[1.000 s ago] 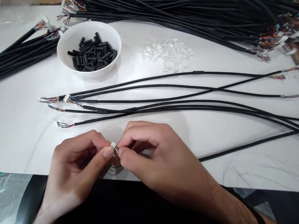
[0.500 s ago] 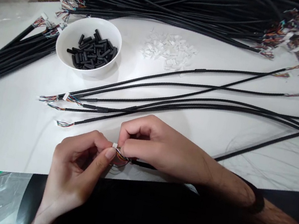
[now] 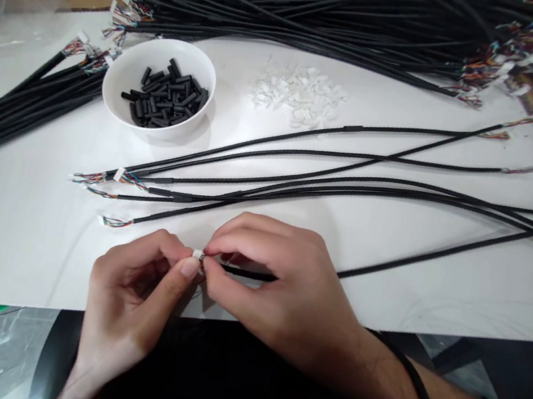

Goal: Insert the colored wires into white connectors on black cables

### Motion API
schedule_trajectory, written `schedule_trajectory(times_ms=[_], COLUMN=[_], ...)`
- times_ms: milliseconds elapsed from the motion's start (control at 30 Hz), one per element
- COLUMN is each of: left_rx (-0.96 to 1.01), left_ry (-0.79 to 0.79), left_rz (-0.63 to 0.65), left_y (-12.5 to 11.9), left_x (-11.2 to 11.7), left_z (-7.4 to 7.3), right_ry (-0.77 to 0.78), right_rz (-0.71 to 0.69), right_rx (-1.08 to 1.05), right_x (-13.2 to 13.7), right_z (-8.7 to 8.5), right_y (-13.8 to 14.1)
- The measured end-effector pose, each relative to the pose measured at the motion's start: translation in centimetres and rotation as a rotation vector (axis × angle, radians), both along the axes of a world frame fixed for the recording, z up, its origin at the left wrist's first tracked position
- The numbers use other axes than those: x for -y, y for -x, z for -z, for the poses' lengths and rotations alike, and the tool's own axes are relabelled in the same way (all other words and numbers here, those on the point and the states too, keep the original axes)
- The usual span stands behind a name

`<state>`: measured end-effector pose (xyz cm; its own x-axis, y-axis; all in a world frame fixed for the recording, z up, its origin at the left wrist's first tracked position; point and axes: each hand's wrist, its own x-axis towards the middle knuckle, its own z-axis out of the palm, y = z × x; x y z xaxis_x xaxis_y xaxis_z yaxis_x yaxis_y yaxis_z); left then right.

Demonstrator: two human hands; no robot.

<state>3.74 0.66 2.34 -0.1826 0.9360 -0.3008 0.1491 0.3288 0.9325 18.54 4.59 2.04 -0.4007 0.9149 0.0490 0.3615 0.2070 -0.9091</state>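
Between thumb and index finger, my left hand (image 3: pixel 138 287) pinches a small white connector (image 3: pixel 198 254) near the table's front edge. My right hand (image 3: pixel 279 276) is closed just to its right, its thumb and fingertips pinching the thin coloured wires at the connector's back. Those wires belong to a black cable (image 3: pixel 387 268) that passes under my right hand and runs off to the upper right. The fingertips hide most of the wires. Beyond my hands, several black cables (image 3: pixel 298 189) with bare coloured wire ends and white connectors lie across the table.
A white bowl (image 3: pixel 110 97) holds short black tube pieces (image 3: pixel 163 99). Right of it lies a pile of small white connectors (image 3: pixel 298 93). A large stack of black cables (image 3: pixel 305 17) fills the back, and another bundle (image 3: pixel 24 100) lies at the left.
My right hand has turned and moved its fingertips left, onto the wires close to the connector. The coloured wires that showed between the hands are now mostly covered. My left hand keeps its pinch.
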Motion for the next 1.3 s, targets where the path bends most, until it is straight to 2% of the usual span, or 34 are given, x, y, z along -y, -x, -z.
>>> schedule_trajectory(times_ms=[133,233,367,500,600,800,967,1167,1233,1300], left_rx=[0.003,-0.002,-0.011,-0.040,-0.047,-0.019,-0.003,0.018,0.020,0.011], left_ry=[-0.013,-0.030,-0.034,-0.037,-0.040,0.004,0.043,0.010,-0.002,-0.018], left_rz=[0.009,-0.008,-0.015,0.011,0.049,0.204,0.212,0.236,0.240,0.225], left_y=[0.1,0.1,-0.2,-0.1,0.3,1.4,1.6,1.8,1.8,1.6], left_x=[0.1,0.1,0.0,-0.1,-0.2,-0.2,0.0,0.1,0.0,0.0], left_z=[0.1,0.2,0.1,0.0,0.1,0.6,0.6,0.6,0.6,0.5], right_ry=[-0.125,-0.123,0.043,0.268,0.417,0.723,0.964,1.041,1.012,0.920], right_rz=[-0.021,-0.008,-0.034,-0.140,-0.245,-0.387,-0.388,-0.382,-0.389,-0.390], right_rx=[0.019,0.009,-0.039,-0.046,-0.057,-0.140,-0.197,-0.155,-0.141,-0.117], right_x=[0.5,0.3,-0.7,-1.9,-2.8,-4.8,-5.3,-5.5,-5.5,-5.2], right_z=[0.5,0.6,-0.1,-0.9,-1.1,-1.0,-1.0,-1.3,-1.3,-1.2], right_y=[0.0,0.0,-0.1,-0.5,-0.8,-1.1,-0.6,-0.4,-0.5,-0.8])
